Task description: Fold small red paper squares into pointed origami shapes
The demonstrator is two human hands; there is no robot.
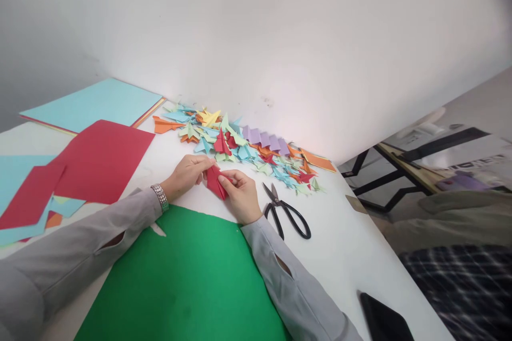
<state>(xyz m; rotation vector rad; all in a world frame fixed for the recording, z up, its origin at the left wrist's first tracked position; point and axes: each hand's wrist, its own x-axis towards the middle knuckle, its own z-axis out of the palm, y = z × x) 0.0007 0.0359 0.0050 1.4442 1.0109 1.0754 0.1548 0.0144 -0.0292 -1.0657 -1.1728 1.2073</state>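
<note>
Between my two hands is a small piece of folded red paper [216, 181], shaped to a point at its upper end. My left hand [189, 175] pinches it near the top, with a silvery bracelet at the wrist. On its right side, my right hand [243, 196] grips the same paper between thumb and fingers. Just beyond my hands lies a heap of small folded paper planes [222, 143] in several colours. Black-handled scissors [286, 210] rest with blades parted, to the right of my right hand. Under my forearms is a large green sheet [184, 272].
At left lie a large red sheet [106, 162], a stack topped by a light blue sheet [96, 101] and cut paper pieces [30, 197]. A black phone-like object [384, 317] is near the table's right edge. A wall [256, 37] stands behind; someone's sleeve [460, 224] shows at right.
</note>
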